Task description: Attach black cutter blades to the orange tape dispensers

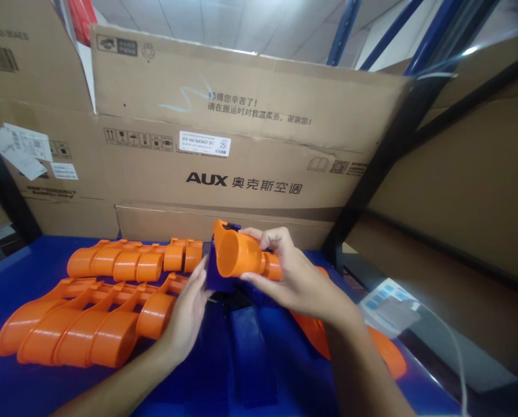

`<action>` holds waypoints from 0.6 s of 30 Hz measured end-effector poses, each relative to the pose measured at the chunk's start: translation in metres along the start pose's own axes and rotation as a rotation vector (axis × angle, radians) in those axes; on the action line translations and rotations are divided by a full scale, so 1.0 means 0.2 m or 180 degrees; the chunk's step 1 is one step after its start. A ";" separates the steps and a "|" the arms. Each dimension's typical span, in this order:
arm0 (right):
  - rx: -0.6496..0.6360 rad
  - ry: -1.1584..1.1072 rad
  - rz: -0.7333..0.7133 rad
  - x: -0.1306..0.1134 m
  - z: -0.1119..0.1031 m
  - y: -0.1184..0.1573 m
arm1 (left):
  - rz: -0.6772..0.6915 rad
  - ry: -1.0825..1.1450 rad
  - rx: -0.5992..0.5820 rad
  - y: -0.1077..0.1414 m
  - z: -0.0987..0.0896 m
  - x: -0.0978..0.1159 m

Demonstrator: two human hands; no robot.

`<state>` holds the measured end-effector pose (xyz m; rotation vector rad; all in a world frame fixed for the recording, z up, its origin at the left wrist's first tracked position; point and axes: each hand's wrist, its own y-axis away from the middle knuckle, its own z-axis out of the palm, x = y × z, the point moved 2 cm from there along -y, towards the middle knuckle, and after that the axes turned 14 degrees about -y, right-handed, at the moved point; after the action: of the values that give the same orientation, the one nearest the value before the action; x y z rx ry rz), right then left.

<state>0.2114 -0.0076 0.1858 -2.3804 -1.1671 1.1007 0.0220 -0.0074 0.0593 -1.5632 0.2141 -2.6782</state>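
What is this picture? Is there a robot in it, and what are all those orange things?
There's no robot here, just a person's two bare hands. The one picture comes from a camera worn on their head, looking forward and down, so you see nearly what they see.

The right hand holds an orange piece with a wide, round end. The left hand is open, its fingers up against a dark blue piece.

On the blue surface, rounded orange parts lie in two rows at the left. I can't tell what they are for. Behind them stands printed cardboard.
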 end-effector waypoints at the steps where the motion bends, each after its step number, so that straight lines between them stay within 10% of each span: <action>1: -0.0096 0.0024 0.0001 -0.02 0.01 0.00 | -0.0068 0.0105 -0.0159 0.01 0.02 0.01; 10: -0.0779 -0.0168 -0.0351 -0.13 0.19 0.04 | -0.0594 0.0533 0.0120 0.01 0.00 -0.03; 18: 0.0529 -0.1074 0.0658 0.14 0.23 -0.04 | -0.0517 0.0306 0.0674 0.00 -0.08 -0.07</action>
<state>0.1854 0.0151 0.1441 -2.2831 -0.8924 1.6494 0.0146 -0.0048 0.0388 -1.4497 -0.1972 -2.7882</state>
